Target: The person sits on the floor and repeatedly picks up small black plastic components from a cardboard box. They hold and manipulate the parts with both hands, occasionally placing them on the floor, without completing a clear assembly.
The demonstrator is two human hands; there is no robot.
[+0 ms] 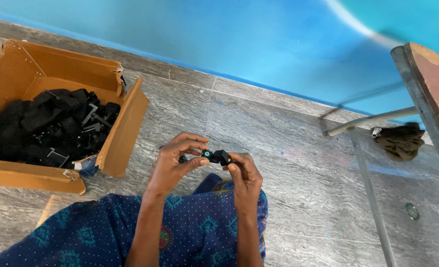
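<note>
Both hands are meeting over the lap, just above the grey stone floor (pixel 288 128), and pinching a small black plastic part (pixel 218 157) between them. Left hand (pixel 176 158) is curling its fingers around the end with a green-ringed face, thumb below and forefinger above, probably so that end stays steady and in view. Right hand (pixel 243 170) is closing thumb and fingertips on the other end from underneath, bracing it from the opposite side. That shared grip is keeping the part up off the floor, close to the eyes. Whether the part is one piece or two pressed together is too small to tell.

To the left, an open cardboard box (pixel 125 128) is sitting on the floor, within easy reach, heaped with black plastic parts (pixel 46 128) of a similar look. A blue patterned garment (pixel 95 232) is covering the knees below the wrists. Off to the right, a bench (pixel 434 84) with metal legs is standing well apart, with a dark rag (pixel 401 141) hanging near its crossbar.
</note>
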